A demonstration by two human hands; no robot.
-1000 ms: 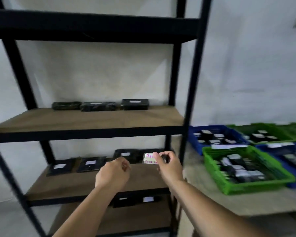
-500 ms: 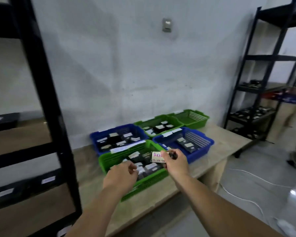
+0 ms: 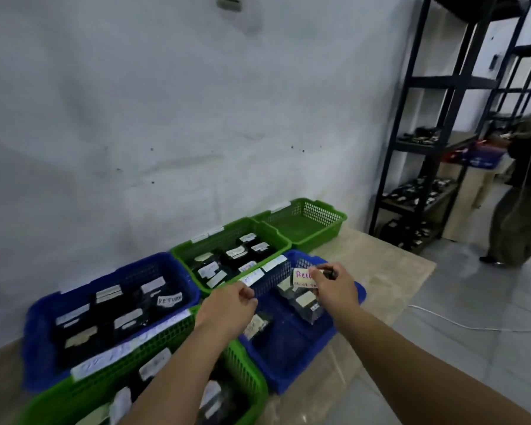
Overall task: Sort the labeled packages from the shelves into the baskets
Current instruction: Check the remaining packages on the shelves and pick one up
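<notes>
My right hand (image 3: pixel 334 286) pinches a small black package with a white label in pink writing (image 3: pixel 302 278), holding it over the near blue basket (image 3: pixel 292 357). That basket holds a few labeled black packages. My left hand (image 3: pixel 227 308) hovers beside it with fingers curled, holding nothing, over the gap between this basket and the near green basket (image 3: pixel 242 372). A far blue basket (image 3: pixel 37 320) and a middle green basket (image 3: pixel 181 253) hold several labeled packages. The far green basket (image 3: pixel 322 237) looks empty.
The baskets sit on a beige table (image 3: pixel 380 271) against a white wall. A black shelf rack (image 3: pixel 429 167) with packages stands at the right. A person (image 3: pixel 521 191) stands past it. A white cable (image 3: pixel 460 323) lies on the grey floor.
My view has swung right from the shelf rack to the baskets. My right hand carried the labeled package from the shelf to above the near blue basket; my left hand came along empty.
</notes>
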